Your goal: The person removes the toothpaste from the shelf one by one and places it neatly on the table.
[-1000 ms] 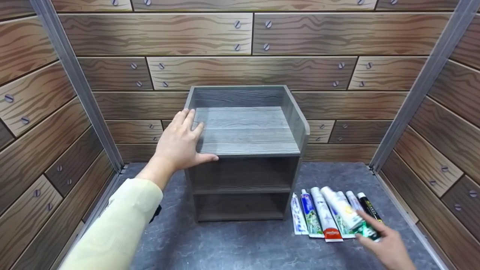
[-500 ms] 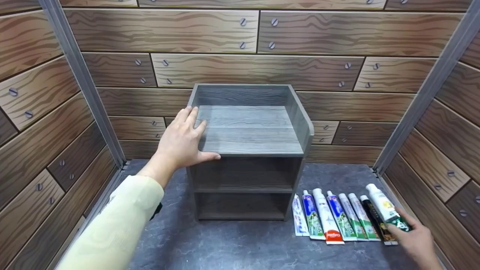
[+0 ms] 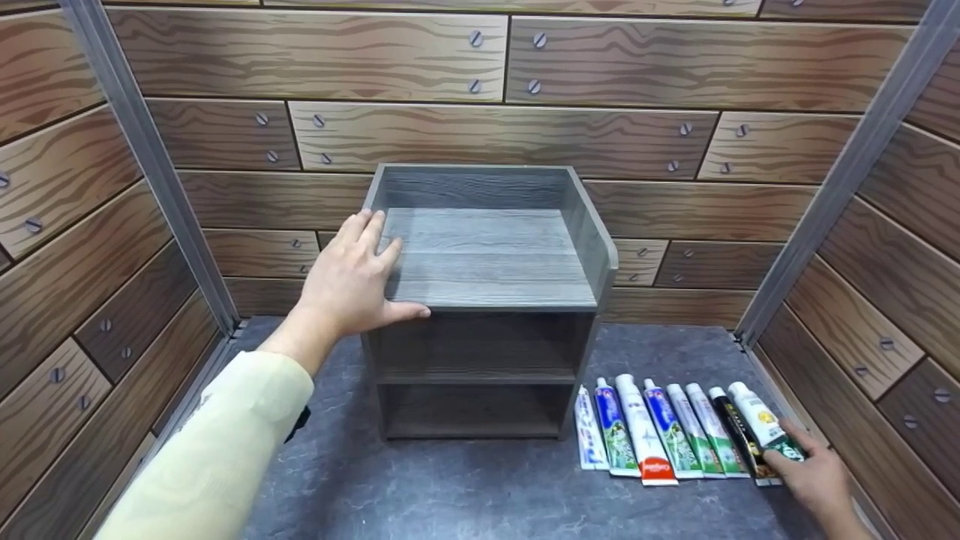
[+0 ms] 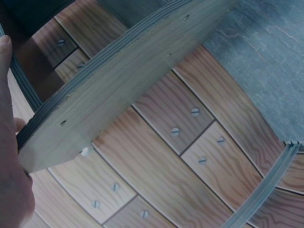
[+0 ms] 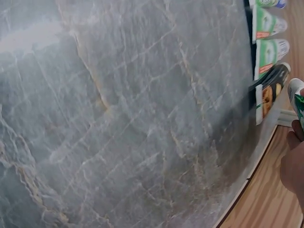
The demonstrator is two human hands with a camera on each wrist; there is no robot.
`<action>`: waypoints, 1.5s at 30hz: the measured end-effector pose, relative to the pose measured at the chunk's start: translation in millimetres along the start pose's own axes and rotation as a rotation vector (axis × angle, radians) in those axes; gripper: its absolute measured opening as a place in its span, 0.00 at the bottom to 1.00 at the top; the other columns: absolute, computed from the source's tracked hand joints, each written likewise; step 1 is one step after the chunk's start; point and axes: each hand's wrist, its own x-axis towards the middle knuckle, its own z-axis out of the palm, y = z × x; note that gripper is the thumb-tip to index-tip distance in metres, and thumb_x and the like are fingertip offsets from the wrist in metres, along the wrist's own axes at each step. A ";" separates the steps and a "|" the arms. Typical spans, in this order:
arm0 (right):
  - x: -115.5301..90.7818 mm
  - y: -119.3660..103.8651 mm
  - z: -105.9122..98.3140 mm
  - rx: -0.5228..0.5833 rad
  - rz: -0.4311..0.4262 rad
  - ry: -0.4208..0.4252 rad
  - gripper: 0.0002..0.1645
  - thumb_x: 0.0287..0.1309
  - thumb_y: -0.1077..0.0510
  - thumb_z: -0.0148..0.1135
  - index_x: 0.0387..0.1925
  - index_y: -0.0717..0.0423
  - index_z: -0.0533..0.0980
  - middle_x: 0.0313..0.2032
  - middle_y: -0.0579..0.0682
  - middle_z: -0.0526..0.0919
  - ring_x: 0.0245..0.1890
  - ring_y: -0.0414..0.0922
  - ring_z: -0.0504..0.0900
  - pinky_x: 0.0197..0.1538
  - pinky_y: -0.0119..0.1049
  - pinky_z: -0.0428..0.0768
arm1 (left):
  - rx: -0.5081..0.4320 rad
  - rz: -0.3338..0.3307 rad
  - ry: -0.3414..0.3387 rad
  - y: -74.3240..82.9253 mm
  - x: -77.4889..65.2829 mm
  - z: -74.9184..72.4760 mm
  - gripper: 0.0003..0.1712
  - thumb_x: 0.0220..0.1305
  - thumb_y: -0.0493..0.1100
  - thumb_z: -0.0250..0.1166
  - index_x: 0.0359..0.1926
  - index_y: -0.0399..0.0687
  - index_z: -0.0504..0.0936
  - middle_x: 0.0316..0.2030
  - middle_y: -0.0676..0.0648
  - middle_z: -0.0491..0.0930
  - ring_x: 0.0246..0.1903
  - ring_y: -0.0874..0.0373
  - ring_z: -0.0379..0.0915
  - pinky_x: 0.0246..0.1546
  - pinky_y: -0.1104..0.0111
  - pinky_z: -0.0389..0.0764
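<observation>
My left hand [image 3: 347,274] rests on the near left corner of a grey wooden shelf unit [image 3: 480,259], fingers spread over its side wall and thumb along the front edge. At the lower right, my right hand [image 3: 814,472] pinches the green end of a white toothpaste tube [image 3: 757,414]. That tube is at the right end of a row of toothpaste tubes, beside a black tube [image 3: 739,427]. Also in the row are a red-ended white tube [image 3: 645,424] and a blue-green tube [image 3: 670,424]. The right wrist view shows the held tube [image 5: 296,90] only partly.
Wood-plank-patterned walls [image 3: 405,135] enclose the space, with grey metal strips [image 3: 142,150] at the corners. Dark marbled flooring [image 3: 450,495] lies under everything. The row of tubes stands close to the unit's right side, and the right wall is near my right hand.
My right hand carried the white toothpaste tube rightward over the row, then lowered it beside the black tube at the right end. My left hand stays on the shelf unit.
</observation>
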 end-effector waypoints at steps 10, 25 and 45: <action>0.9 22.2 -2.9 -0.079 -0.023 0.042 0.46 0.61 0.54 0.72 0.76 0.65 0.65 0.69 0.78 0.67 0.61 0.70 0.74 0.54 0.47 0.76 | -0.013 0.009 0.012 4.0 1.7 1.1 0.66 0.53 0.88 0.61 0.71 0.37 0.77 0.76 0.26 0.62 0.76 0.31 0.57 0.80 0.48 0.54; 12.1 29.5 -11.3 -0.188 -0.024 -0.145 0.51 0.66 0.50 0.67 0.80 0.65 0.54 0.69 0.86 0.56 0.64 0.77 0.68 0.62 0.67 0.73 | 0.001 0.000 -0.005 2.8 1.9 0.2 0.66 0.53 0.88 0.60 0.71 0.37 0.77 0.76 0.26 0.61 0.77 0.32 0.56 0.80 0.48 0.55; 0.3 37.0 -18.5 -0.219 -0.049 -0.146 0.49 0.75 0.47 0.59 0.79 0.71 0.48 0.69 0.85 0.55 0.71 0.81 0.58 0.70 0.73 0.64 | -0.005 0.022 0.004 9.5 8.4 4.3 0.66 0.53 0.88 0.60 0.71 0.37 0.78 0.76 0.26 0.62 0.77 0.32 0.56 0.80 0.48 0.54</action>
